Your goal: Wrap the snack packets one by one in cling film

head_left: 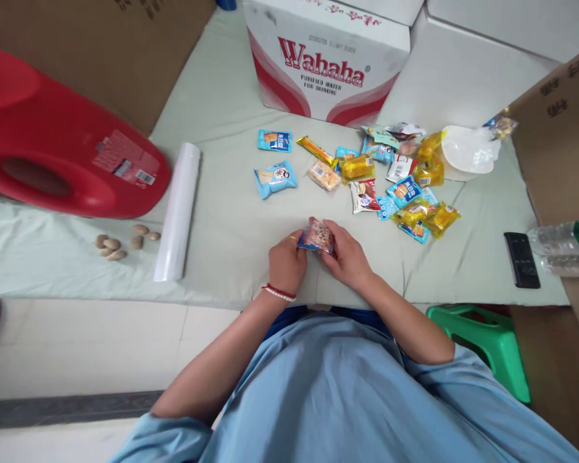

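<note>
Between my two hands, near the table's front edge, is a small wrapped snack [318,235] in clear film with a blue end. My left hand [288,262] grips its left side, the blue end by the thumb. On the other side my right hand [348,254] has its fingers closed around the packet's right edge. Beyond my hands lie a light blue snack packet [276,179], a flat blue packet [275,141], a yellow stick snack [315,152] and a clear-wrapped biscuit [324,175]. Several more wrapped snacks, among them a red and white packet [365,196], are heaped to the right.
A white bowl [468,151] stands behind the heap. On the left are a plastic film roll [177,212], several brown nuts or stones [110,244] and a red jug [67,141]. A Wahaha carton [328,64] blocks the back. A black phone [522,260] and bottles [567,238] lie right.
</note>
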A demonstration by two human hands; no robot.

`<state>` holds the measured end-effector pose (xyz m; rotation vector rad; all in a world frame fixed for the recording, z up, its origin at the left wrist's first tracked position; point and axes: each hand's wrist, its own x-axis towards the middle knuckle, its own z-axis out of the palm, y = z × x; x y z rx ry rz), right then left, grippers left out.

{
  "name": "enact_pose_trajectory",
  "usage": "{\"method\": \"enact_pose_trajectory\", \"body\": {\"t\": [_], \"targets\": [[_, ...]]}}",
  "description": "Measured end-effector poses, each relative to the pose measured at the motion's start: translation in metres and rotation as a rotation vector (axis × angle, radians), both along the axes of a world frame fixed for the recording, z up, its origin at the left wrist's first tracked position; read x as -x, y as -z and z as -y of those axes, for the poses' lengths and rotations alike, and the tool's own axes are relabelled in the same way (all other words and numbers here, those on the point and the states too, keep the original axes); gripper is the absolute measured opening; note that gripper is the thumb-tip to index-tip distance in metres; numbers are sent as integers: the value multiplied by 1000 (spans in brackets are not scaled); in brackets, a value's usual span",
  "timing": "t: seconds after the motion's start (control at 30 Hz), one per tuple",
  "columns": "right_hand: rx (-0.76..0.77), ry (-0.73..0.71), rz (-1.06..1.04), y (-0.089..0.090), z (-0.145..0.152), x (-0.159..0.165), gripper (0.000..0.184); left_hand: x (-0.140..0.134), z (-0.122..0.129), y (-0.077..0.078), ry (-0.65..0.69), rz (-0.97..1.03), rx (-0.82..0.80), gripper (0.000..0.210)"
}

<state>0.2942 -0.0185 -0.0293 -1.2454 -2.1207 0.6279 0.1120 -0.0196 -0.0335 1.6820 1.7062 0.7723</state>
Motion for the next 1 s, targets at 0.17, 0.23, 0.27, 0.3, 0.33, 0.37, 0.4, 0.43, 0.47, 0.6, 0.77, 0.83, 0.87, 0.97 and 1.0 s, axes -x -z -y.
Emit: {"method": "enact_pose_trajectory", "body": {"t": [0.17,0.23,0.27,0.3,0.33,0.37,0.4,0.43,0.47,0.6,0.77,0.83,0.87,0.97,1.0], "targets": [[-92,84,-54,-8,2,-6,61,-6,4,-6,42,917,213,58],[-151,18,-48,-11,2,-9,57,-3,4,-15,75,1247,380,59],[-174,-35,-42,-12,2,-9,56,-2,3,-20,73,1329,448,55],[-189,-89,-38,-13,3,-9,56,-2,2,-24,72,1349,491,51],[-194,-137,-36,-14,4,-8,56,-2,1,-28,69,1327,505,47],[-190,-171,-39,-15,7,-7,56,-3,0,-30,66,1288,500,45],[-176,-187,-47,-16,10,-5,57,-5,0,-32,63,1256,489,45],[-153,-181,-61,-17,13,-5,58,-7,-1,-32,51,1245,481,44],[-122,-150,-79,-19,17,-4,58,-9,0,-32,21,1257,479,45],[-2,110,-167,-24,33,-4,53,-17,5,-27,-163,1326,460,47],[221,190,-403,-10,40,7,62,-33,13,-24,-189,1405,409,44],[337,161,-578,-1,40,16,80,-42,14,-23,-225,1448,390,44],[372,151,-658,4,39,20,90,-48,14,-22,-250,1468,383,45],[401,160,-831,12,40,35,117,-62,13,-19,-312,1513,378,51],[405,174,-864,13,40,40,120,-66,12,-18,-319,1507,364,54]]}}
